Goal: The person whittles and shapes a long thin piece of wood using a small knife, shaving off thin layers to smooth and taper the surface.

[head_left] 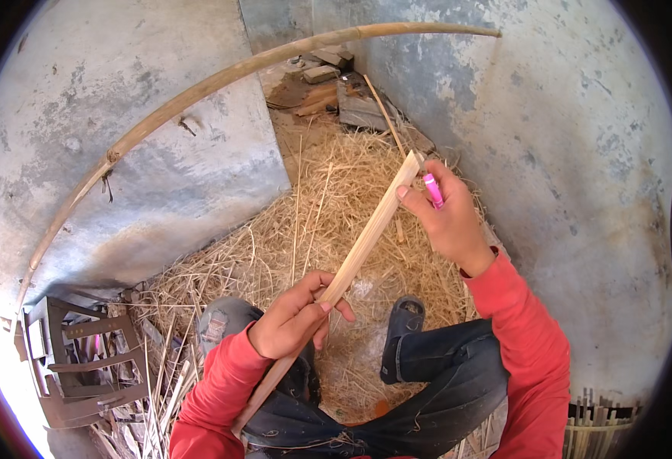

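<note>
A long, pale split bamboo strip (366,239) slants across my lap, its upper end away from me and its lower end by my left forearm. My left hand (294,314) is closed round its middle, thumb on top. At the upper end, my right hand (447,214) pinches the strip with its thumb and also holds a small pink-handled tool (433,191). A bit of something greyish shows beside the strip's tip; whether it is the tool's blade I cannot tell.
A long bamboo pole (198,84) arcs overhead from left to far right. Straw and shavings (252,237) cover the floor between two plastered walls (573,191). A broken brown chair-like frame (91,359) lies at left beside thin bamboo strips (164,394). Bricks (320,74) lie in the far corner.
</note>
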`<state>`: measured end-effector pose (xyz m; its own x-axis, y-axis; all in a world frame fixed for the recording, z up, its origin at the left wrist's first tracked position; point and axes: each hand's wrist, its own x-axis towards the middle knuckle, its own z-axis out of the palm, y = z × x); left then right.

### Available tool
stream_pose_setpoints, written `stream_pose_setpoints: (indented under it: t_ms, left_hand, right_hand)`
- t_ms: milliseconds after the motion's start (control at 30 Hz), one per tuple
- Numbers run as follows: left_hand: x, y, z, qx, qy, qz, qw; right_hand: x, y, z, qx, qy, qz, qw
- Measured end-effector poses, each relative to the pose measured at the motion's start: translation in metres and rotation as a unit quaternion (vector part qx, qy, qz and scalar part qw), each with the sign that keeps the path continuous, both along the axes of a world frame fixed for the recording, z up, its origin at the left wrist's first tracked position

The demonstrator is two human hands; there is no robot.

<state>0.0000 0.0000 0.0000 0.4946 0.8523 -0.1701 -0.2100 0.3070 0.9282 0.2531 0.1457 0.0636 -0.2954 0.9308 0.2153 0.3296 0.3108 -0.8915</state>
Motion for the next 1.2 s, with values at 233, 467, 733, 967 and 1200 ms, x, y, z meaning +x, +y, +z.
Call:
stream_pose_setpoints:
  t_ms: [233, 467, 733, 967, 1200]
  left_hand:
    - [-0.005, 0.003, 0.013, 0.047, 0.082, 0.006, 0.996]
    - [0.008, 0.001, -0.008, 0.181, 0.053, 0.106, 0.976]
    - [0.001, 0.000, 0.001, -0.042, -0.041, 0.109, 0.992]
    - [0.001, -0.001, 0.004, -0.052, -0.066, 0.124, 0.989]
    - [-0.001, -0.015, 0.012, -0.068, -0.045, 0.101, 0.992]
  right_hand:
    - [-0.011, -0.016, -0.002, 0.003, -0.046, 0.061, 0.997]
    - [-0.025, -0.035, 0.003, 0.022, -0.145, 0.132, 0.980]
    - [-0.041, -0.067, -0.006, 0.016, -0.253, 0.207, 0.945]
    - [-0.046, -0.066, -0.023, 0.123, -0.279, 0.178, 0.936]
    - [-0.008, 0.016, 0.000, 0.096, -0.218, -0.047, 0.970]
